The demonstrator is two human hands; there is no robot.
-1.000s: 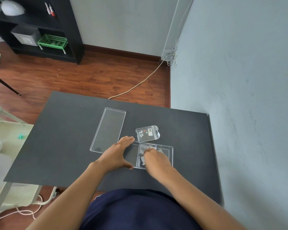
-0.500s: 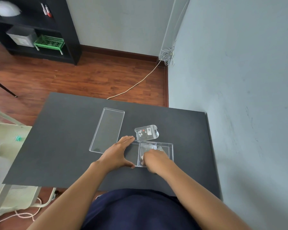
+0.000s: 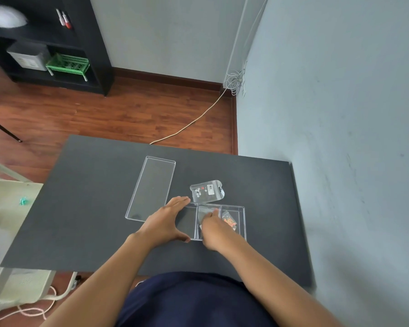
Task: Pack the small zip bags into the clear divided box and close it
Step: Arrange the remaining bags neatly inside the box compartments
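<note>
1. Clear divided box (image 3: pixel 242 212) sits on the desk (image 3: pixel 92 208) toward the near right, close to the near edge and in easy reach of both hands.
2. Left hand (image 3: pixel 165 221) lies spread flat, released, gripping nothing, with fingers over the box's left end. Likely it pins the light box so it doesn't slide during packing.
3. Right hand (image 3: pixel 214 230) reaches into the middle compartment, fingers pressing a zip bag (image 3: pixel 204 212) down. Can't tell whether it pinches the bag or only pushes it; fingers curled, partly hidden.
4. Bag with orange contents (image 3: pixel 229 221) is already in the right compartment, tilted against the divider. Left compartment looks empty, though the left hand partly covers it.
5. One spare zip bag (image 3: pixel 207 191) with small flower bits lies on the desk just beyond the box's far edge, apart from both hands. Judged next to go in.
6. Clear lid (image 3: pixel 151 187) lies flat to the box's left, running toward the far edge, parked out of the way until closing.
7. Progress: about midway; one bag left, lid still off.
</note>
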